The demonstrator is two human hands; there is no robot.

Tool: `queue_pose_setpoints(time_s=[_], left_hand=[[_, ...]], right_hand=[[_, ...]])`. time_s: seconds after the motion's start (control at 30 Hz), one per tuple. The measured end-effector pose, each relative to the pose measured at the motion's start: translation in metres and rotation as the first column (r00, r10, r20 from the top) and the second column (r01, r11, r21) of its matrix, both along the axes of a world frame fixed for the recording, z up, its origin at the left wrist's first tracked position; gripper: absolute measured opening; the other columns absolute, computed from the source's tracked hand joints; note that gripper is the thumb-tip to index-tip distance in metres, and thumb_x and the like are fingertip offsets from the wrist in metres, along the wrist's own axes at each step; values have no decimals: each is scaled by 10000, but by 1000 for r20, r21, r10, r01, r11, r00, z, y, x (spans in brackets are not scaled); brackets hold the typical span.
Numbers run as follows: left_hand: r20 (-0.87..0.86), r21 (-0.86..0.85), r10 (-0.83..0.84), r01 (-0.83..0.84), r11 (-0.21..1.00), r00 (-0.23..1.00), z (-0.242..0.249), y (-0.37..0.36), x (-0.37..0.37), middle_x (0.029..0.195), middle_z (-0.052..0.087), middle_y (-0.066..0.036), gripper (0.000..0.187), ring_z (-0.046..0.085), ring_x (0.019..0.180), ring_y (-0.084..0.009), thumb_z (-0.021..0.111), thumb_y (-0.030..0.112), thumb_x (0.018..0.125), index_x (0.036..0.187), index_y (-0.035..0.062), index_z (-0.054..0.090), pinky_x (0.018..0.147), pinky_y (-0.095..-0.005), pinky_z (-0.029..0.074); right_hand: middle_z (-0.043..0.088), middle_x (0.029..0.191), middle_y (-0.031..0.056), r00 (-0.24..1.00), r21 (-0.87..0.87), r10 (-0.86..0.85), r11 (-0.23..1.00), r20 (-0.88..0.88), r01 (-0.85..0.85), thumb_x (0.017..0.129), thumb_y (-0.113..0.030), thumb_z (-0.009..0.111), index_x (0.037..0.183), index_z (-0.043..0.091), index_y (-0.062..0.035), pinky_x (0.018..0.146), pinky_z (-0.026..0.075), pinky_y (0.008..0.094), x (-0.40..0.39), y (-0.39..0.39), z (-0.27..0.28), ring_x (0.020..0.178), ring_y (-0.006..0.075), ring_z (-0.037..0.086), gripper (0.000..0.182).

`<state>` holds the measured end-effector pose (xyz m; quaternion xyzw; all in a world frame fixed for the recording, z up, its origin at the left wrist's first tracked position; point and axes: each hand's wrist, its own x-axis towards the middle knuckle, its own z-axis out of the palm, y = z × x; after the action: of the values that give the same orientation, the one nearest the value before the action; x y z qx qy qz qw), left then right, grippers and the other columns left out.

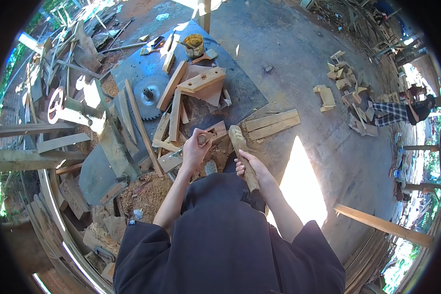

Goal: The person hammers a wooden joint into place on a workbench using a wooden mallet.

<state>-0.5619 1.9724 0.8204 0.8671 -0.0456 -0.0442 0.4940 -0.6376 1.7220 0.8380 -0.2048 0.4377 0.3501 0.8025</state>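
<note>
My left hand (pixel 197 148) is wrapped round a short wooden handle (pixel 202 139), held upright over a wooden block (pixel 217 130) with a dark cut in it. The handle's lower end is hidden. In my right hand (pixel 252 165) is a rough wooden mallet (pixel 238 142), its thick end pointing away from me, just right of the block. Beyond the block, a piece of wood with round holes (pixel 202 80) rests on other boards. A round saw blade (pixel 149 96) lies to the left.
A yellow-stained tin (pixel 194 45) stands at the back of the blue metal sheet (pixel 242 90). Long planks (pixel 273 124) lie on the right. Sawdust (pixel 154 203) is heaped at lower left. A person in checked cloth (pixel 392 111) is at far right, near wood offcuts (pixel 325 98).
</note>
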Motion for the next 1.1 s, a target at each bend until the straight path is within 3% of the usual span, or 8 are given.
queue_pose_setpoints(time_s=[0.27,0.47,0.8,1.1], left_hand=[[55,-18,-27,28,999,998,-7,5,2,1131,788,-192,385,762,1040,-427,838,181,942,1233,88,603,838,-467,595],[24,-75,-1,3,997,1000,-13,8,9,1096,787,-192,364,759,1021,-432,835,184,934,1203,86,610,825,-470,588],[12,-55,-43,44,998,999,-5,7,9,1114,787,-193,367,754,1036,-440,840,190,921,1158,71,587,841,-466,590],[-43,-54,-62,60,997,997,2,11,5,1266,787,-162,373,751,1098,-432,829,182,934,1189,60,587,894,-455,596]], right_hand=[[526,775,5,999,-20,-8,1000,46,9,1038,-415,764,1076,518,-59,514,478,265,3,-2,-1,583,115,539,434],[514,762,-1,999,-50,-48,998,11,48,1046,-393,765,1124,544,-38,500,463,238,2,-1,0,569,89,510,425],[539,783,9,996,-67,22,998,85,-16,1040,-400,774,1081,539,-71,517,482,271,13,1,-9,576,112,541,406],[514,772,-2,998,-47,-8,999,55,11,1058,-386,753,1135,540,-47,517,449,248,12,5,-11,573,93,503,408]])
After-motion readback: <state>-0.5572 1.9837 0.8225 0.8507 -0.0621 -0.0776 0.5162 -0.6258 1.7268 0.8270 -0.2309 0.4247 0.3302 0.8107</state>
